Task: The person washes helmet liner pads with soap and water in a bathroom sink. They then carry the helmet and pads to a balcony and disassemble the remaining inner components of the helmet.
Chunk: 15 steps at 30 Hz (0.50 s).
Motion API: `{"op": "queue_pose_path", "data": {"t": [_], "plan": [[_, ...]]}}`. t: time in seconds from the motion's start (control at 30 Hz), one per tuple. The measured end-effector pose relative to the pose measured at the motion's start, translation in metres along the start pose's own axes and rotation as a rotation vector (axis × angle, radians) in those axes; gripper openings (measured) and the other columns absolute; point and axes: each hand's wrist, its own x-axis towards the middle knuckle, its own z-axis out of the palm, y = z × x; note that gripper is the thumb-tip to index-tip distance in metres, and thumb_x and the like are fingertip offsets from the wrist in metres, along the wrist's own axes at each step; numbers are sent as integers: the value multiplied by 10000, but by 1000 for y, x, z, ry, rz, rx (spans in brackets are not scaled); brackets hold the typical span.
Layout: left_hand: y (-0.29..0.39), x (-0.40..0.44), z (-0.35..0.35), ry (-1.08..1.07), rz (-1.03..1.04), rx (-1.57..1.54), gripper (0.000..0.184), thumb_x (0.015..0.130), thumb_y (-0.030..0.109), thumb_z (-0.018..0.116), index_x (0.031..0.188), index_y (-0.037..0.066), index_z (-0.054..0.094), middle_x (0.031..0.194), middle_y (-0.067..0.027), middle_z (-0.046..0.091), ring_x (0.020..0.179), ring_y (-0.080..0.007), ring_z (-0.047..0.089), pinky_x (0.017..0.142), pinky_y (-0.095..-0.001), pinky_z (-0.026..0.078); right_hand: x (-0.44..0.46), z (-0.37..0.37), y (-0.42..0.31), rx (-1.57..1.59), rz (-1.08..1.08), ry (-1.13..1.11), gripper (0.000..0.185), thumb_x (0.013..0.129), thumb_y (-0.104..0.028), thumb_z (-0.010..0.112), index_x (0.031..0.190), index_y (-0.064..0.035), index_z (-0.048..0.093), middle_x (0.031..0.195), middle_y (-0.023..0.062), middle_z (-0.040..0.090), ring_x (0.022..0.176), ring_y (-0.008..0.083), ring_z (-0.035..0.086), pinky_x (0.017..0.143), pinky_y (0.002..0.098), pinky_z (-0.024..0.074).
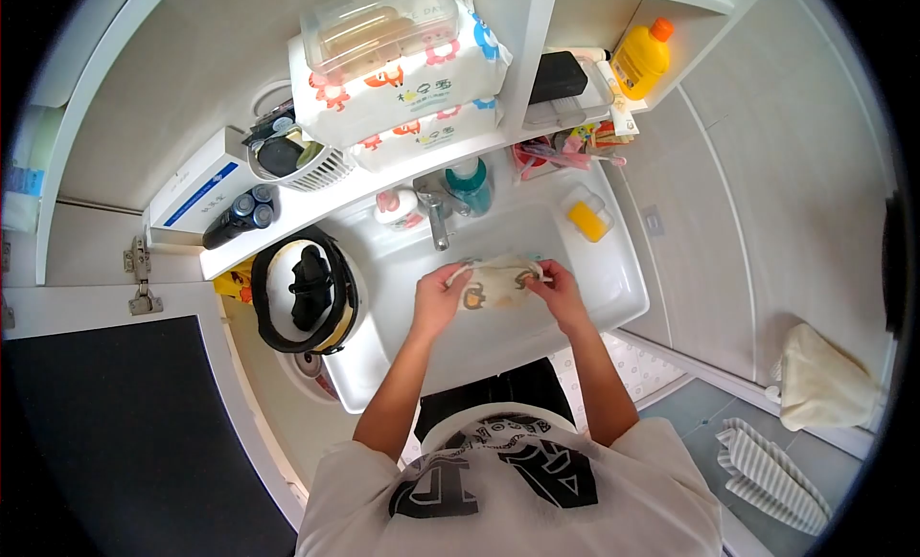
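Over the white sink (402, 337), a small pale cloth item (500, 285) with brown and orange printed figures is stretched between my two hands. My left hand (439, 298) pinches its left end, and my right hand (559, 294) grips its right end. Just beyond the cloth stands the metal faucet (438, 229). A yellow soap bar (586, 221) lies in a clear dish on the sink's right side. Behind the sink are a teal bottle (470, 186) and a white and pink pump bottle (396, 208).
A round black-rimmed container (335, 327) with a black item stands left of the sink. The shelf above holds wipe packs (402, 92), a white basket (311, 171) and shavers (241, 215). An open cabinet door (105, 313) is at left; towels (824, 380) hang at right.
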Motion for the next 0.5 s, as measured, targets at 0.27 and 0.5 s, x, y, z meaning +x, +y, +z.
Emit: {"op": "queue_pose_path", "data": {"t": [0.27,0.5], "plan": [[28,-9,-16,-207,-13,-42,199,1028,213,584,1032,21,638,767,60,553,694,-26,452,630,-205,386,-3,-13,-5,103,-10,-97,351,933,-106,664,1261,-63,545,1222,139,649,1057,157,612,961,292,471],[59,-21,-6,-152,-53,-252,143,1061,211,514,1147,103,552,806,60,562,663,-7,406,591,-182,325,-9,9,-7,250,188,-314,316,956,-128,660,1252,-64,571,1070,28,657,1023,108,595,901,267,492]]}}
